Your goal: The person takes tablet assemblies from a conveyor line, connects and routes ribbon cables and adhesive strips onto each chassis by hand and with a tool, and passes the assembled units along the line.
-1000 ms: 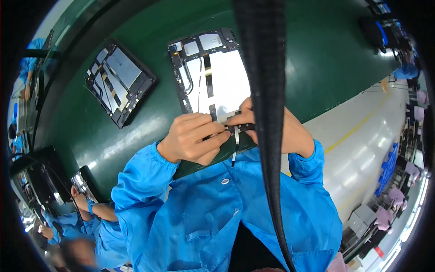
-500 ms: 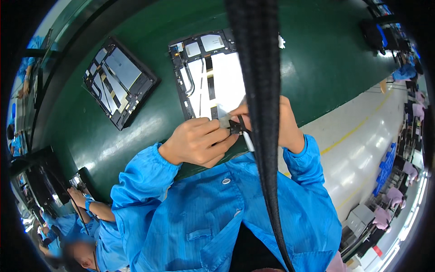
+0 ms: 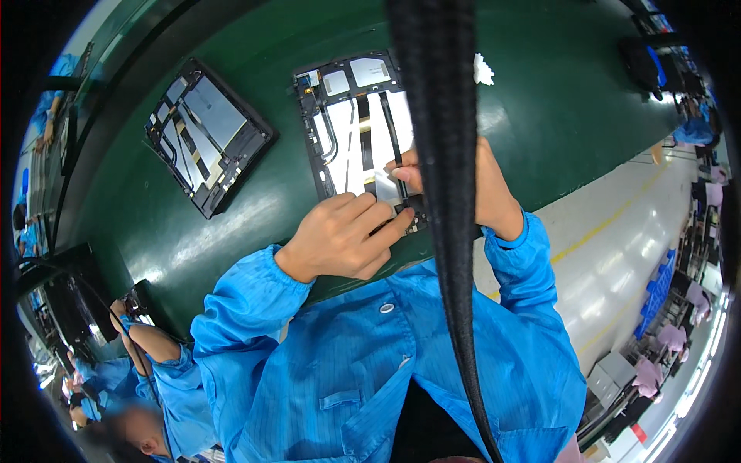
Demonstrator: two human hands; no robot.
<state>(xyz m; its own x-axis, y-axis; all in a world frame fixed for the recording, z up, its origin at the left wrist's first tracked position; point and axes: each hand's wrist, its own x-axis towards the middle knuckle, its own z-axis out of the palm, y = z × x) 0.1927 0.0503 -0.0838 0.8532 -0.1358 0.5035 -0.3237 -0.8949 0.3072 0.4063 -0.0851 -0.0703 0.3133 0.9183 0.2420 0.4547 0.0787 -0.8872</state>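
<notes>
An opened tablet (image 3: 330,143) lies in front of me, its inside showing white battery panels and black strips. A black flat cable (image 3: 390,127) runs lengthwise over the right panel. My right hand (image 3: 494,189), partly covered by a dark strap, has thumb and finger closed on this cable near its lower part. At the tablet's near edge my left hand (image 3: 340,235) is curled, fingertips by the cable's lower end; what they pinch is hidden. A translucent film (image 3: 387,187) sits between the two hands.
A second opened tablet (image 3: 208,135) lies tilted at left on the green table (image 3: 556,100). A small white piece (image 3: 483,69) is beyond the strap (image 3: 440,154), which hangs through the view. At lower left a co-worker's arm (image 3: 154,343) reaches over the table.
The black cable, bent up between my hands before, now stretches along the battery panel. My right hand has moved up and away from me. The white-tipped piece beside the fingers no longer shows.
</notes>
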